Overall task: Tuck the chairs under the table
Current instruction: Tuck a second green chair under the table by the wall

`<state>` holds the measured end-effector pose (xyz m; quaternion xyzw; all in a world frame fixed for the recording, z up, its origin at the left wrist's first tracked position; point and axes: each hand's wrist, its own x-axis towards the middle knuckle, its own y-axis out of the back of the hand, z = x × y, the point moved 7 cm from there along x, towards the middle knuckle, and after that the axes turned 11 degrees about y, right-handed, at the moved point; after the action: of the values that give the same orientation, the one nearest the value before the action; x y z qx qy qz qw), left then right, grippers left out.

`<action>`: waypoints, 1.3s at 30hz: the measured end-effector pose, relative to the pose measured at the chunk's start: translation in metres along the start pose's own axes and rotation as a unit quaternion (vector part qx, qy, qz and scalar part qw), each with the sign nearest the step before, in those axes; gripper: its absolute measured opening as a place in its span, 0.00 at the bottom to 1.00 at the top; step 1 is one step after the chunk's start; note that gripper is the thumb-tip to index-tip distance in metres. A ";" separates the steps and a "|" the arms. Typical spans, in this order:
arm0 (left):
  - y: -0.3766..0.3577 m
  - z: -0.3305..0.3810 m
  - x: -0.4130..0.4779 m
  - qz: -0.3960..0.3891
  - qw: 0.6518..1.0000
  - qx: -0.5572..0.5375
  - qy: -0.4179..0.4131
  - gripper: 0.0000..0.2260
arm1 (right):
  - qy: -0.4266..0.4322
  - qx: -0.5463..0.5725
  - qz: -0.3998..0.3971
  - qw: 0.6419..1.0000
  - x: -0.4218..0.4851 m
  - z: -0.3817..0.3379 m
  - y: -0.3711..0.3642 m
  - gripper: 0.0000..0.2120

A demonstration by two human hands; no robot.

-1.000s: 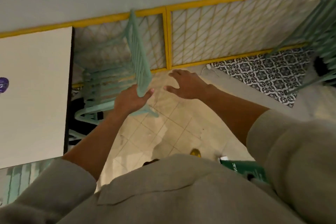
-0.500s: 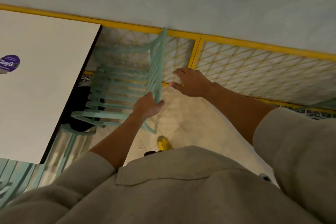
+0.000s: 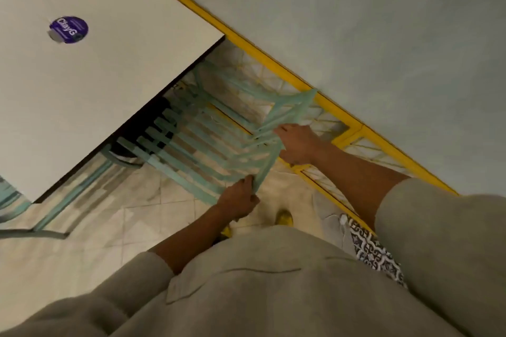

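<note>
A mint-green slatted chair (image 3: 202, 142) stands at the corner of the white table (image 3: 95, 82), with the front of its seat under the table edge. My left hand (image 3: 239, 198) is closed on the near end of the chair's backrest. Farther along the same backrest, my right hand (image 3: 297, 143) grips its top rail. The chair's legs are mostly hidden by the seat and the table.
A purple round sticker (image 3: 69, 29) lies on the table top. A yellow-framed lattice panel (image 3: 347, 128) runs along the grey wall right behind the chair. Another green chair frame (image 3: 54, 200) shows at the table's near-left side. Patterned tiles (image 3: 375, 249) lie at the right.
My right hand, hovering open beside the backrest before, has closed on its top rail. The chair has slid closer to the table, and my view has swung round.
</note>
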<state>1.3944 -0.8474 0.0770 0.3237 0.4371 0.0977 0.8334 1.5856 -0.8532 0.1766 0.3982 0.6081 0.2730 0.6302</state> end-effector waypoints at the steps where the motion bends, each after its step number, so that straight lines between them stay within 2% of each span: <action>1: -0.001 0.000 0.001 0.000 1.000 -0.006 0.005 0.30 | 0.016 -0.013 -0.014 1.000 0.010 0.001 0.000 0.34; 5: -0.007 -0.002 0.011 0.000 0.998 -0.039 0.057 0.30 | 0.072 -0.072 -0.094 0.990 0.046 0.019 -0.005 0.35; 9: -0.010 0.004 0.024 0.024 0.990 -0.057 0.130 0.22 | 0.119 -0.132 -0.171 0.969 0.068 0.045 -0.005 0.34; 12: -0.013 0.012 0.027 0.064 0.973 -0.093 0.201 0.16 | 0.148 -0.164 -0.182 0.958 0.079 0.072 -0.003 0.33; 19: -0.011 0.021 0.017 0.166 0.932 -0.108 0.303 0.11 | 0.212 -0.131 -0.132 0.959 0.090 0.114 -0.002 0.35; 21: -0.010 0.023 0.015 0.182 0.924 -0.105 0.320 0.11 | 0.235 -0.129 -0.090 0.959 0.088 0.117 -0.004 0.32; 23: -0.010 0.024 0.013 0.184 0.921 -0.099 0.329 0.12 | 0.246 -0.128 -0.057 0.959 0.085 0.116 -0.004 0.30; 31: -0.011 0.028 0.010 0.187 0.921 -0.099 0.328 0.17 | 0.223 -0.124 -0.028 0.966 0.071 0.122 -0.010 0.26; 35: -0.012 0.029 0.009 0.177 0.921 -0.092 0.336 0.19 | 0.212 -0.125 -0.029 0.969 0.070 0.124 -0.015 0.26; 39: -0.012 0.025 0.010 0.176 0.921 -0.086 0.336 0.18 | 0.244 -0.114 -0.055 0.961 0.080 0.117 -0.015 0.25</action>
<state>1.4192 -0.8635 0.0731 0.2710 0.6176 0.3829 0.6313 1.7072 -0.8151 0.1134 0.2109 0.7292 0.3947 0.5178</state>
